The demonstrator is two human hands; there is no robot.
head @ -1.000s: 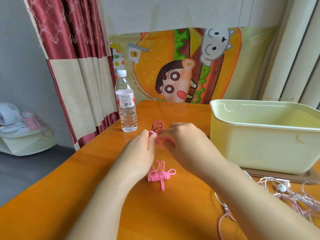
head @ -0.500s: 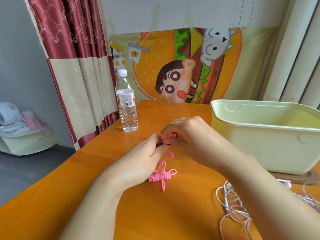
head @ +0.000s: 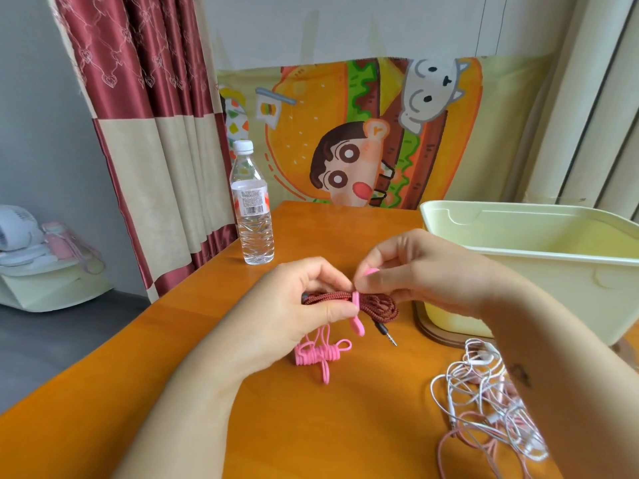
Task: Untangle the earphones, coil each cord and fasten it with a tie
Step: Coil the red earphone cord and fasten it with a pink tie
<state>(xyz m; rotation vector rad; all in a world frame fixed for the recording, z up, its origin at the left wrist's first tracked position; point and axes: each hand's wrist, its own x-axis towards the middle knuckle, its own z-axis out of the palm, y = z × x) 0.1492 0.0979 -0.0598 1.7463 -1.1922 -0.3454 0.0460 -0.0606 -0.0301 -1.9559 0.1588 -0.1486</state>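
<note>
Left hand (head: 297, 305) grips a coiled dark red braided earphone cord (head: 378, 303) above the orange wooden table (head: 311, 430); right hand (head: 425, 271), touching it, pinches the pink silicone tie (head: 356, 300) wrapped round the coil's middle. Black metal-tipped jack (head: 384, 330) dangles at the coil's 5 o'clock; spare looped pink ties (head: 320, 354) lie at 6 o'clock, tangled white and pink earphones (head: 484, 402) at 4 o'clock.

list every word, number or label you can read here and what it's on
Water bottle label: small print and a barcode, too small to read.
Cartoon cloth: pictures only, no words.
Tub: no text visible.
Nothing else in view carries legible text.
</note>
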